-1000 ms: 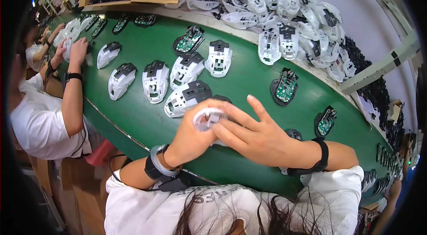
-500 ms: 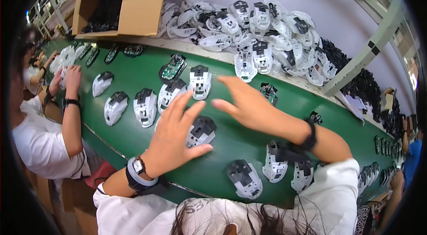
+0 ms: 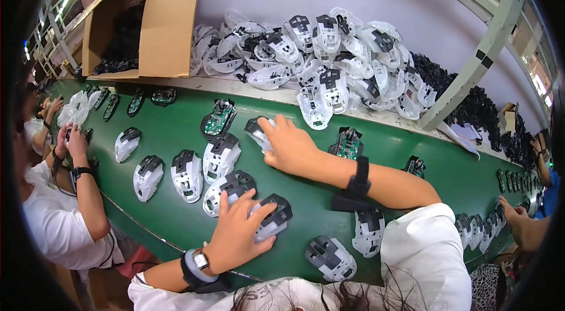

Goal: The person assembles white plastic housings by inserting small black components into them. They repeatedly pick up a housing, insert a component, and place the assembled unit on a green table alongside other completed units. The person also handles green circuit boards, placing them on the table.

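My left hand (image 3: 235, 234) has its thumb and forefinger around a white mouse shell with a dark top (image 3: 275, 217). Its other fingers reach beside a second mouse shell (image 3: 226, 190). Farther off, my right hand (image 3: 293, 149) grips another mouse shell (image 3: 257, 133), which sits tilted and is partly hidden under the fingers. Left of my hands lie more of these shells, among them one mouse shell (image 3: 221, 158) beside the one near my left fingers. Behind them rests a green circuit board (image 3: 219, 118) on a black base.
A heap of white shells (image 3: 329, 58) fills the ledge behind the green table (image 3: 159, 134). An open cardboard box (image 3: 170, 22) stands at the back left. Near my right forearm are another circuit board (image 3: 348, 145) and a metal post (image 3: 477, 58). Co-workers sit on both sides.
My right hand has come down onto a mouse shell, now tilted. My left hand has closed from spread fingers onto the shell beside it. The whole view has shifted slightly.
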Available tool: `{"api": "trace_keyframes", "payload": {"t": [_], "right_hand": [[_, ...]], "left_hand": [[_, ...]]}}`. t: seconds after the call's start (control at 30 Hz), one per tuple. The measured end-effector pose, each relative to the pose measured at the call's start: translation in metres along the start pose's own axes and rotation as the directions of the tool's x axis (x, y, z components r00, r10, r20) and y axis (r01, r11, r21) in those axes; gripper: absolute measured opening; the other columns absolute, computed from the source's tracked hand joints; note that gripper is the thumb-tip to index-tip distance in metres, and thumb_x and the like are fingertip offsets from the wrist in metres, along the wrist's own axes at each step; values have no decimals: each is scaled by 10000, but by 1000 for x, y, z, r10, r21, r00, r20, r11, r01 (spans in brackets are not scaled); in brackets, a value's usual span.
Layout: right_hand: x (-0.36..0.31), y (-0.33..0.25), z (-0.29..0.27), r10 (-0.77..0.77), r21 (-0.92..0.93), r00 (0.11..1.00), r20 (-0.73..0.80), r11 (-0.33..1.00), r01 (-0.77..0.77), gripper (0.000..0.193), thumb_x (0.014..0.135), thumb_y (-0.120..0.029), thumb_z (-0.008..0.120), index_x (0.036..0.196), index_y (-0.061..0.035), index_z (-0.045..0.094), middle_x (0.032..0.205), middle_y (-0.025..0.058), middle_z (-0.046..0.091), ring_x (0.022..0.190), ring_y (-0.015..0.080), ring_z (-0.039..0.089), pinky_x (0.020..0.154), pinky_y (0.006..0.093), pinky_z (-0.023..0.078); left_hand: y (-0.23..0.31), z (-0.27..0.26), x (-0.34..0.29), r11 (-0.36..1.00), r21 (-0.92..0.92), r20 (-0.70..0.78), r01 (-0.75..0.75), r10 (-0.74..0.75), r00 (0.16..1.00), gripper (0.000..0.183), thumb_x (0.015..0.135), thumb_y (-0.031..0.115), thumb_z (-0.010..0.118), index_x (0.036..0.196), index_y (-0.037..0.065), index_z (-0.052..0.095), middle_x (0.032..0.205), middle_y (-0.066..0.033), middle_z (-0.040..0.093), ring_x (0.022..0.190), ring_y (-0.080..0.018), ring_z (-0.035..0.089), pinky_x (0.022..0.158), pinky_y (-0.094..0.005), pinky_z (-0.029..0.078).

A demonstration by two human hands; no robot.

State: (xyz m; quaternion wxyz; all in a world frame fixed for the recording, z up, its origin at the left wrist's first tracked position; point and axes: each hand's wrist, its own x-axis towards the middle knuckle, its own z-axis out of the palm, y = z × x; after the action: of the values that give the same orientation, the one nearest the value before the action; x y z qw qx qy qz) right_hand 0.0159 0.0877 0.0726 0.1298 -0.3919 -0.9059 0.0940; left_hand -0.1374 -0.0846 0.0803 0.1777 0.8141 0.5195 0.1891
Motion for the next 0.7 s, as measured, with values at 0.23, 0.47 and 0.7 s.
{"api": "trace_keyframes", "payload": {"t": [0.23, 0.47, 0.7], "right_hand": [[-48, 23, -77, -40, -21, 983, -180, 999, 37, 692, 730, -154, 642, 1351, -66, 349, 1031, 188, 485, 949, 346, 544, 750, 424, 503], [35, 149, -155, -120, -396, 702, -702, 885, -244, 610, 749, -181, 634, 1300, -77, 395, 1058, 180, 500, 975, 347, 527, 787, 436, 501], [100, 251, -181, 33, -371, 657, -753, 803, -466, 537, 787, -213, 613, 1272, -60, 441, 1175, 208, 509, 1039, 379, 515, 828, 474, 486]], "left_hand": [[-32, -109, 121, 978, -71, -461, -195, 141, 876, 528, 670, 146, 752, 1132, 3, 540, 1047, -175, 595, 934, -299, 604, 832, -362, 477], [-110, -102, 392, 752, -657, -344, 53, -361, 867, 907, 730, 452, 722, 1361, -73, 335, 1240, -262, 530, 1013, -309, 608, 864, -343, 482], [-45, -123, 339, 945, -308, -361, -113, -6, 932, 861, 784, 433, 707, 1412, 10, 297, 1393, -292, 357, 1270, -348, 419, 1000, -399, 397]]}}
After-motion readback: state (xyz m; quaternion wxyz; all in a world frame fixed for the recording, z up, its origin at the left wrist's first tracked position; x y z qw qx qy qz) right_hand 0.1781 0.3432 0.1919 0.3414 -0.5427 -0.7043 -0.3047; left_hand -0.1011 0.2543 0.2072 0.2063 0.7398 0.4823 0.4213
